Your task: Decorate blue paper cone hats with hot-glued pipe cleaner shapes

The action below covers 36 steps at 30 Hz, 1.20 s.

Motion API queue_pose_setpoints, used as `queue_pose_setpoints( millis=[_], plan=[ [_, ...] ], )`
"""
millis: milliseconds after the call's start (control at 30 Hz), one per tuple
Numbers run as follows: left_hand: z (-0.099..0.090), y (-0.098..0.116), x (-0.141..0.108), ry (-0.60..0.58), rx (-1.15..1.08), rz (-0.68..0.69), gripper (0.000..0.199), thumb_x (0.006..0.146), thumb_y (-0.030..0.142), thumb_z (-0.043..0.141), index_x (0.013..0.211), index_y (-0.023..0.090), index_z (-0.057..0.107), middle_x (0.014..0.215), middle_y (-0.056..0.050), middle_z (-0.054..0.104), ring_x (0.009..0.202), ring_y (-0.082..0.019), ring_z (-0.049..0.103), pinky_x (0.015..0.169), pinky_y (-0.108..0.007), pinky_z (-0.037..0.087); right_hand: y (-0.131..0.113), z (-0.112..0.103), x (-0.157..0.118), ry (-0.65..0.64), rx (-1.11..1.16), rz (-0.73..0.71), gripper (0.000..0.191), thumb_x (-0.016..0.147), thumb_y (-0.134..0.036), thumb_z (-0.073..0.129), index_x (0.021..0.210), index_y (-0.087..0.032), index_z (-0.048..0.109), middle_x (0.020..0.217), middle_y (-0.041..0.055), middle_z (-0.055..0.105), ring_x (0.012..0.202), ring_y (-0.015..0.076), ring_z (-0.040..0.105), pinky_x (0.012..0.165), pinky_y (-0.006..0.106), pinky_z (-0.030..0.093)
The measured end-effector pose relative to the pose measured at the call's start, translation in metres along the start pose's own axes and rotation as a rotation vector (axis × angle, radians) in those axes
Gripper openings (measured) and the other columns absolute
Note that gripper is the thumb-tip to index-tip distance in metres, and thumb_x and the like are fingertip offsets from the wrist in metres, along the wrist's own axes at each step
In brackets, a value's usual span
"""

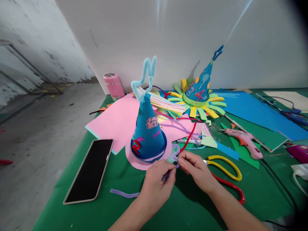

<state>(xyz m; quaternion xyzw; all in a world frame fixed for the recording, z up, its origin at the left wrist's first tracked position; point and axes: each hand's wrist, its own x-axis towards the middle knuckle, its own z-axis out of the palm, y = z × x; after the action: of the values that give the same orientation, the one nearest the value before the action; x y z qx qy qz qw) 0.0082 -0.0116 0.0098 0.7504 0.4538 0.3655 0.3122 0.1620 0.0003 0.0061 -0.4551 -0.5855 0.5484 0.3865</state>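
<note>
Left hand [160,179], lower centre of the frame: grip closing on a purple pipe cleaner [176,150], thumb and forefinger pinching. Right hand [194,166], just right of it: grip also closing on the purple pipe cleaner, fingertips pressing together. Purple pipe cleaner: lying between the two hands near the centre, its upper part curling above the fingers. Purple strip [124,194]: emerging left of the left wrist; whether it is joining the held piece, cannot tell.

Blue cone hat [146,128], centre: standing upright on a pink brim, bearing a light blue fuzzy wire shape [144,77] at its tip. Red pipe cleaner [189,139]: slanting up from beside the right hand. Scissors [238,171], one yellow handle, one red: lying right of centre, partly passing under the right arm. Phone [89,171], dark screen: lying lower left. Pink glue gun [244,141]: resting at right. Second cone hat [199,83], yellow and green strips radiating: standing upper right of centre. Pink bottle [114,86]: standing upper left of centre. Green surface [192,208]: carrying all.
</note>
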Motion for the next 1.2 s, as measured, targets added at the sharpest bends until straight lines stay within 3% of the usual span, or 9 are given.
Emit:
queue_pose_setpoints(
  millis=[200,367,733,1067,1200],
  plan=[
    [-0.005,0.004,0.005,-0.055,-0.222,-0.293,0.015,0.073,0.015,0.047,0.061,0.014,0.056,0.055,0.002,0.049,0.051,-0.009,0.042,0.048,-0.020,0.034,0.003,0.001,0.000,0.043,0.019,0.038,0.022,0.085,-0.030,0.039,0.070,-0.016,0.048,0.059,-0.0030,0.040,0.053,0.0090,0.036,0.048,0.021,0.029],
    [-0.005,0.005,0.008,-0.089,-0.319,-0.373,0.016,0.073,0.019,0.047,0.060,0.013,0.054,0.052,0.003,0.044,0.048,-0.008,0.038,0.046,-0.019,0.032,-0.001,0.003,-0.003,0.032,-0.112,-0.029,0.017,0.082,-0.027,0.045,0.068,-0.017,0.048,0.061,-0.0035,0.040,0.056,0.0097,0.036,0.051,0.021,0.031],
    [-0.003,0.001,0.002,-0.053,0.065,-0.001,0.016,0.078,0.016,0.044,0.070,0.015,0.059,0.061,-0.002,0.057,0.058,-0.012,0.051,0.057,-0.024,0.039,-0.002,0.000,-0.002,0.041,-0.213,-0.072,0.021,0.082,-0.028,0.043,0.064,-0.018,0.043,0.057,-0.0044,0.036,0.054,0.0099,0.034,0.050,0.021,0.030],
    [-0.006,-0.004,0.003,-0.118,0.097,0.207,0.018,0.077,0.008,0.043,0.075,0.016,0.059,0.067,-0.004,0.060,0.064,-0.013,0.052,0.060,-0.024,0.039,-0.003,-0.003,-0.002,-0.028,-0.210,-0.075,0.020,0.081,-0.023,0.043,0.062,-0.018,0.042,0.056,-0.0042,0.036,0.054,0.0094,0.034,0.050,0.021,0.030],
    [-0.008,-0.007,0.001,-0.151,0.091,0.227,0.020,0.078,0.008,0.041,0.079,0.018,0.059,0.068,-0.003,0.060,0.066,-0.013,0.052,0.063,-0.026,0.038,-0.004,-0.005,-0.001,-0.070,-0.214,-0.080,0.021,0.081,-0.023,0.043,0.061,-0.018,0.041,0.056,-0.0045,0.036,0.053,0.0090,0.034,0.049,0.020,0.030]
  ],
)
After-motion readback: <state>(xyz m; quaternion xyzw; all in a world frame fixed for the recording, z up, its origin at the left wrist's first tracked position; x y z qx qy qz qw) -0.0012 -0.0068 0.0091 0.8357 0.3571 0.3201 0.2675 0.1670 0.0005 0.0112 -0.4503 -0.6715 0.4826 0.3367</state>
